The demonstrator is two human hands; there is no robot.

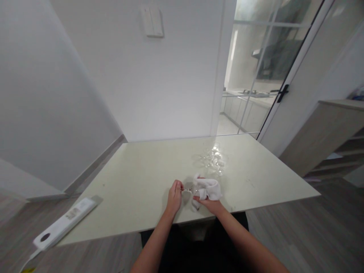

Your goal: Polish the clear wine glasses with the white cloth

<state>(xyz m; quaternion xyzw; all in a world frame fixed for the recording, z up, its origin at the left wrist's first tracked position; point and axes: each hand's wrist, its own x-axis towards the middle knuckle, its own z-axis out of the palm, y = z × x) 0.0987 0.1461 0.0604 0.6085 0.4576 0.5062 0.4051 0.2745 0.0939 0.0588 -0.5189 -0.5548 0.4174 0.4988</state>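
Close to the table's front edge, my left hand (pixel 174 195) is closed on one side of a pair of thin-rimmed eyeglasses (pixel 187 191). A white cloth (pixel 209 188) is bunched in my right hand (pixel 209 203), which is closed around it at the other side of the eyeglasses. One lens faces up between the hands; the other is partly covered by the cloth and fingers. A corner of the cloth hangs down toward the tabletop. Beyond my right hand lies a pile of clear, shiny pieces (pixel 215 159), too blurred to name surely.
The pale table (pixel 142 170) stands against a white wall. A white power strip (pixel 65 223) with a cable lies across its left front corner. To the right are a glass-paned door (pixel 256 68) with a black handle and a wooden shelf unit (pixel 327 132).
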